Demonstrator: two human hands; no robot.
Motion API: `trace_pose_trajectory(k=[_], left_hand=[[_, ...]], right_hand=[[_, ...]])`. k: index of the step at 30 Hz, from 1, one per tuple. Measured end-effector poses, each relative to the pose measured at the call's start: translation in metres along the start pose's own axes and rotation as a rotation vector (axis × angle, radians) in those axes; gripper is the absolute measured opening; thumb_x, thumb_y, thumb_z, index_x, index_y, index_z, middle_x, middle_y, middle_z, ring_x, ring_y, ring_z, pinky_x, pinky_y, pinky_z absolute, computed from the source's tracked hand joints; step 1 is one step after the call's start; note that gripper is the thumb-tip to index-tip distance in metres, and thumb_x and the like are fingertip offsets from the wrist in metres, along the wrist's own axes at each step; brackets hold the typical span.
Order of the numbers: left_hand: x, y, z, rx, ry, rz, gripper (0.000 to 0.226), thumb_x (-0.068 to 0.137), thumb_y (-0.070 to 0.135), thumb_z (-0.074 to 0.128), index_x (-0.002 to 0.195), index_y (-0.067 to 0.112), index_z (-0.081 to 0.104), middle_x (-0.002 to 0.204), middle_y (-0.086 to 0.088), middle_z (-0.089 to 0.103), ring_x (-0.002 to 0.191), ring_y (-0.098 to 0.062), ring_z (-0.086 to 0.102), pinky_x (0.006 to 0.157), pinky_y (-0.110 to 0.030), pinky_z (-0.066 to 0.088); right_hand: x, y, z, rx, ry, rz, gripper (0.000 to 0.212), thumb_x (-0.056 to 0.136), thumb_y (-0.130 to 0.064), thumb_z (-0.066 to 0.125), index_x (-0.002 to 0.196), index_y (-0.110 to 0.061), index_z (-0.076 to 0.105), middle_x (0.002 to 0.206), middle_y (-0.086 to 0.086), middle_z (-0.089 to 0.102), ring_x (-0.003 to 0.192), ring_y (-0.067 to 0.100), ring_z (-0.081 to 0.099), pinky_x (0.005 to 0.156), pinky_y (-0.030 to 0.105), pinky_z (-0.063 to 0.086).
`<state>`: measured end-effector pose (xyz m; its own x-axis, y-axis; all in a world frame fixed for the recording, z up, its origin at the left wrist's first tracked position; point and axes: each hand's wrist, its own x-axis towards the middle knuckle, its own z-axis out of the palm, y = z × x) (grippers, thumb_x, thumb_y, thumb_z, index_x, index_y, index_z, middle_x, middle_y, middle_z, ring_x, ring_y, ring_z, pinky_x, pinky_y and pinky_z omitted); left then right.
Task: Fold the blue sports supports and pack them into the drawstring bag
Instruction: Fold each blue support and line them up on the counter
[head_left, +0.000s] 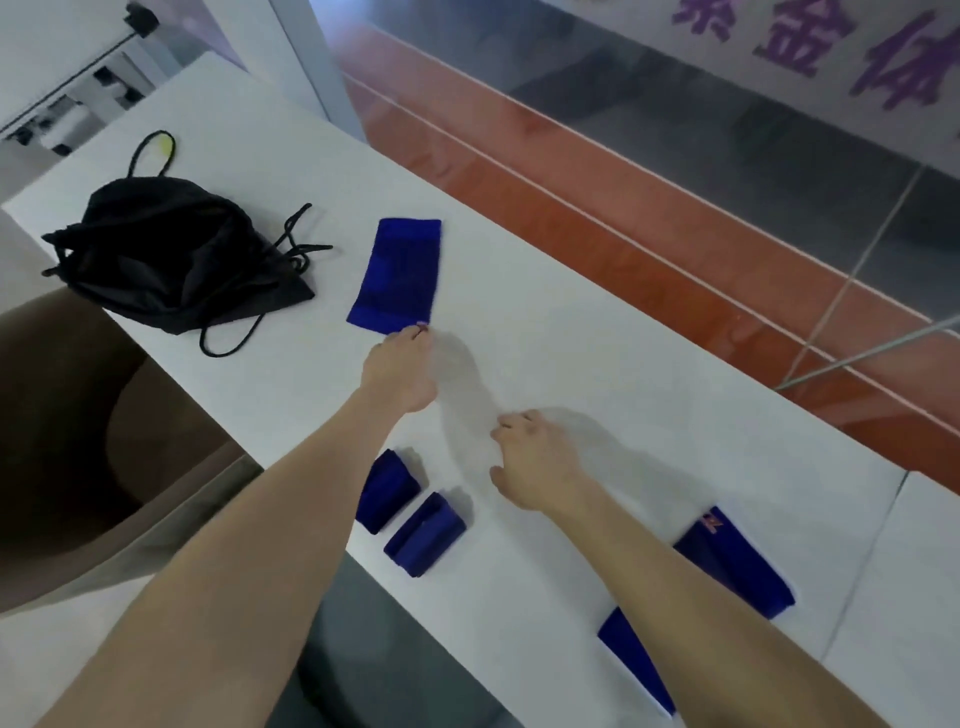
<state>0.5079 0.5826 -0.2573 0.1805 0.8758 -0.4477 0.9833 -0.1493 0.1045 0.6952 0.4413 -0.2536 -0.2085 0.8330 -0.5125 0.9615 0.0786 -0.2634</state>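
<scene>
A flat blue support lies unfolded in the middle of the white table. My left hand reaches to its near corner, fingertips pinching or touching the edge. My right hand hovers over bare table with fingers loosely curled, holding nothing. Two folded blue supports sit side by side near the front edge, just right of my left forearm. Another blue support with a logo lies partly under my right forearm, and one more shows at the front edge. The black drawstring bag rests crumpled at the left.
The bag's black cords trail over the table, and a cord loop with a yellow tag lies behind it. A brown chair stands left of the table. A red and grey floor stretches beyond the far edge.
</scene>
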Motion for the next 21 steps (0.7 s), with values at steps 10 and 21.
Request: trace_pose_trajectory(k=[10, 21], left_hand=[[-0.07, 0.071, 0.052, -0.199, 0.011, 0.326, 0.056, 0.094, -0.004, 0.066, 0.146, 0.017, 0.063, 0.146, 0.001, 0.066, 0.131, -0.025, 0.06, 0.105, -0.037, 0.053], [-0.178, 0.099, 0.111, -0.183, -0.15, 0.521, 0.05, 0.097, 0.001, 0.062, 0.142, 0.023, 0.066, 0.14, 0.006, 0.071, 0.129, -0.022, 0.063, 0.106, -0.039, 0.055]], right_hand=[[-0.072, 0.048, 0.007, 0.206, 0.168, 0.178, 0.037, 0.108, -0.031, 0.056, 0.14, -0.016, 0.068, 0.135, 0.006, 0.07, 0.126, 0.028, 0.064, 0.106, 0.042, 0.053], [-0.249, 0.047, 0.126, 0.361, 0.249, 0.551, 0.044, 0.102, -0.034, 0.068, 0.143, -0.018, 0.068, 0.15, -0.001, 0.062, 0.14, 0.022, 0.055, 0.113, 0.041, 0.051]])
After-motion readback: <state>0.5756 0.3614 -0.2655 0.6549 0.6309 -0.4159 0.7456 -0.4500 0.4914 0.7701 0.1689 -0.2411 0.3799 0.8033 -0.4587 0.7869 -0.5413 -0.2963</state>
